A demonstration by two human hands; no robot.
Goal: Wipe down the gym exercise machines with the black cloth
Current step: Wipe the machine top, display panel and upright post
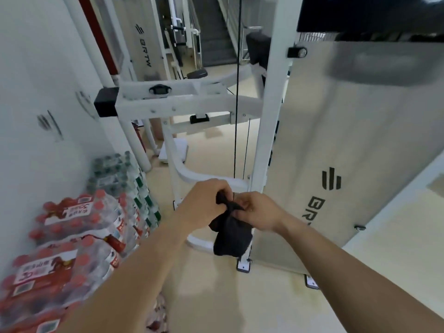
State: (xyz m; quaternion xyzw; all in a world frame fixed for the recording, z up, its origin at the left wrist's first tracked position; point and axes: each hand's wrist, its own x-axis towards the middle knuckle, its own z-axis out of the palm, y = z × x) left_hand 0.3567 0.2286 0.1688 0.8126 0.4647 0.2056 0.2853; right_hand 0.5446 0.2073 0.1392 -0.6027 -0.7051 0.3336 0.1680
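Observation:
The black cloth hangs bunched between both my hands, in front of the lower frame of a white exercise machine. My left hand grips the cloth's upper left end with curled fingers. My right hand pinches the cloth's twisted top from the right. A thin black cable of the machine runs straight down to just behind the cloth. The machine's white upright post stands right behind my hands.
Shrink-wrapped packs of red-capped water bottles and green-labelled ones are stacked at the left against a white wall. A grey shroud panel with a logo stands at the right. More white machines and stairs lie beyond. The floor is beige.

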